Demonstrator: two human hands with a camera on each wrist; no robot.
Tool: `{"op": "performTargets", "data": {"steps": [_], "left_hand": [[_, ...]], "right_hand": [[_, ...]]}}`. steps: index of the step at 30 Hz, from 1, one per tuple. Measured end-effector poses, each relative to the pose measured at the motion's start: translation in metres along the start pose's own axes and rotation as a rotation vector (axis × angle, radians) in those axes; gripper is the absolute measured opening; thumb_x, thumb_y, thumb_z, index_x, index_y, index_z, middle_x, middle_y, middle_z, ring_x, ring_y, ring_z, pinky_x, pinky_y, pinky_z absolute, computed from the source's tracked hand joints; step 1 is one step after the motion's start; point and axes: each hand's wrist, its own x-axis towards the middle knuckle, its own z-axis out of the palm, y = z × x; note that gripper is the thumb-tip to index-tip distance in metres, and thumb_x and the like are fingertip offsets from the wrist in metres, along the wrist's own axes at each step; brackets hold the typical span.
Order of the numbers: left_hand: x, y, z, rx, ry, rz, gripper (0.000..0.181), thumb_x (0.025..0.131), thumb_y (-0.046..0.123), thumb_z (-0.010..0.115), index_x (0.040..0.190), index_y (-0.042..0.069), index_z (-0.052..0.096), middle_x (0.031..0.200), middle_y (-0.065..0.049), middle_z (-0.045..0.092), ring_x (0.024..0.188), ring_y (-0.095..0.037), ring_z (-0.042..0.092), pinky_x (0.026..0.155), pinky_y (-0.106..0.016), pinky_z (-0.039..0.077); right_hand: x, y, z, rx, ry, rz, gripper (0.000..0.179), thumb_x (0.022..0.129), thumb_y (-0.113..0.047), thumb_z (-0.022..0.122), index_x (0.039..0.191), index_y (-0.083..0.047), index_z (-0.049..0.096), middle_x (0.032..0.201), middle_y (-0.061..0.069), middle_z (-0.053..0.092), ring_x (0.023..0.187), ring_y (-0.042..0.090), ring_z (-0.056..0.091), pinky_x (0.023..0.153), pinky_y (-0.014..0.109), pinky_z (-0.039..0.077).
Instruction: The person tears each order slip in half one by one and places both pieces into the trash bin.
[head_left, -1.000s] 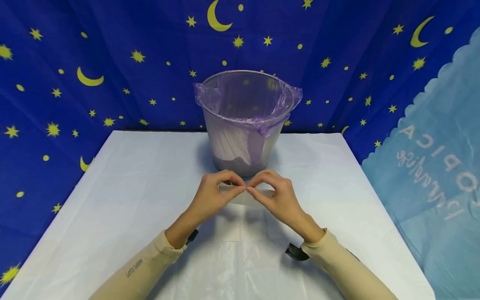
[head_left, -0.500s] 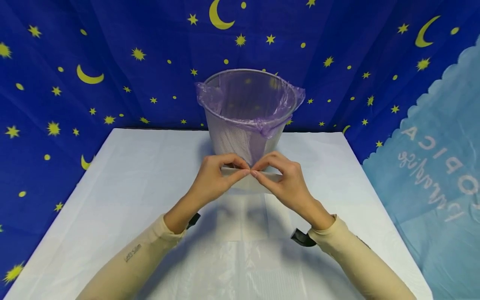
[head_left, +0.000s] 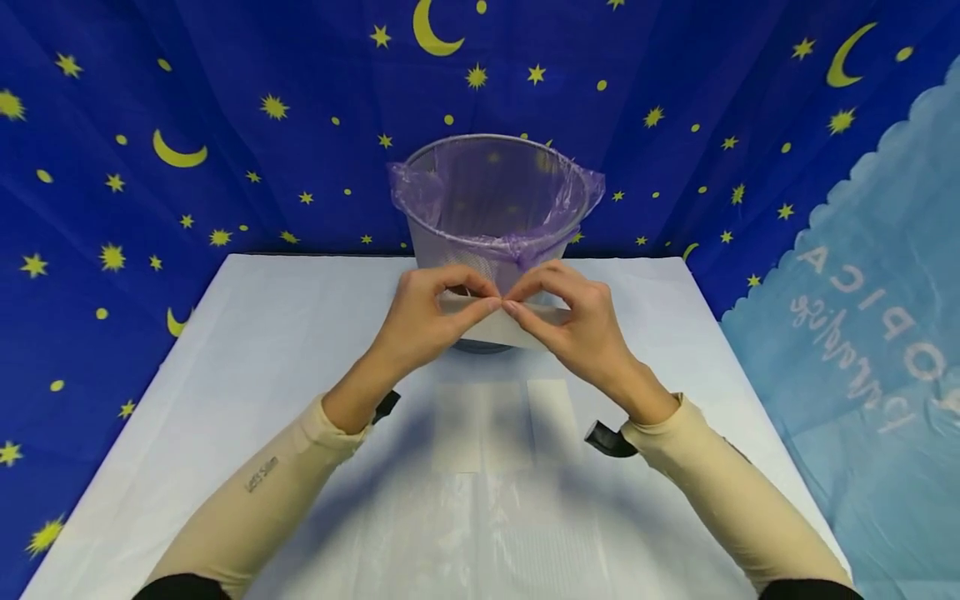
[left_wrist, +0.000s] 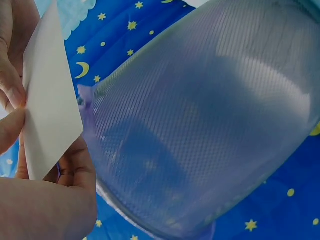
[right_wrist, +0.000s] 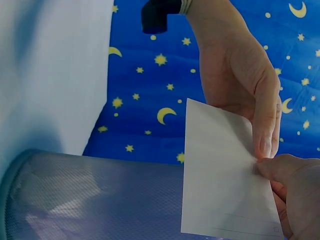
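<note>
A small white sheet of paper (head_left: 498, 327) is held upright in front of a mesh wastebasket (left_wrist: 210, 110). My left hand (head_left: 427, 321) pinches its top edge between thumb and index finger. Right beside that, my right hand (head_left: 581, 329) pinches the same edge, so the fingertips of both hands meet at the middle. In the right wrist view the sheet (right_wrist: 222, 185) looks flat and whole, with faint lines along one end. A purple plastic liner (head_left: 420, 196) hangs over the wastebasket's rim; the sheet and hands overlap its lower part in the head view.
Three pale paper rectangles (head_left: 506, 427) lie side by side on the white-covered table (head_left: 300, 333). Shiny clear plastic (head_left: 525, 533) lies nearer the front. A blue star-and-moon cloth (head_left: 247, 108) hangs behind, with a light blue cloth (head_left: 877, 375) at right.
Both hands have moved up and away from the front with the sheet, from the wastebasket's foot to before its wall. The paper rectangles on the table are now fully uncovered.
</note>
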Motion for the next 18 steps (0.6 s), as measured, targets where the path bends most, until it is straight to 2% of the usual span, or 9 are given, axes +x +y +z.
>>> {"op": "performTargets", "data": {"steps": [6, 12, 18], "left_hand": [[0.02, 0.009, -0.009, 0.029, 0.002, 0.006, 0.004, 0.094, 0.011, 0.081, 0.097, 0.009, 0.08, 0.095, -0.002, 0.078, 0.094, -0.015, 0.073, 0.093, -0.039, 0.058], [0.044, 0.02, -0.021, 0.029, 0.0, -0.001, 0.004, 0.094, 0.012, 0.081, 0.096, 0.008, 0.08, 0.094, -0.003, 0.079, 0.094, -0.014, 0.073, 0.095, -0.037, 0.058], [0.065, 0.029, -0.033, 0.038, 0.004, -0.001, 0.005, 0.094, 0.012, 0.081, 0.096, 0.007, 0.08, 0.094, -0.002, 0.079, 0.094, -0.009, 0.073, 0.096, -0.031, 0.056]], "right_hand": [[0.02, -0.001, -0.01, 0.001, 0.004, 0.011, 0.009, 0.09, -0.004, 0.083, 0.098, -0.008, 0.079, 0.096, 0.003, 0.076, 0.097, 0.017, 0.07, 0.092, 0.03, 0.054], [0.046, -0.006, -0.022, -0.031, 0.006, 0.027, 0.007, 0.092, -0.01, 0.083, 0.097, -0.008, 0.08, 0.094, 0.002, 0.076, 0.095, 0.012, 0.069, 0.086, 0.035, 0.055], [0.072, -0.011, -0.032, -0.066, -0.007, 0.033, 0.009, 0.093, -0.014, 0.082, 0.098, -0.007, 0.08, 0.094, 0.001, 0.077, 0.095, 0.01, 0.07, 0.086, 0.028, 0.053]]}}
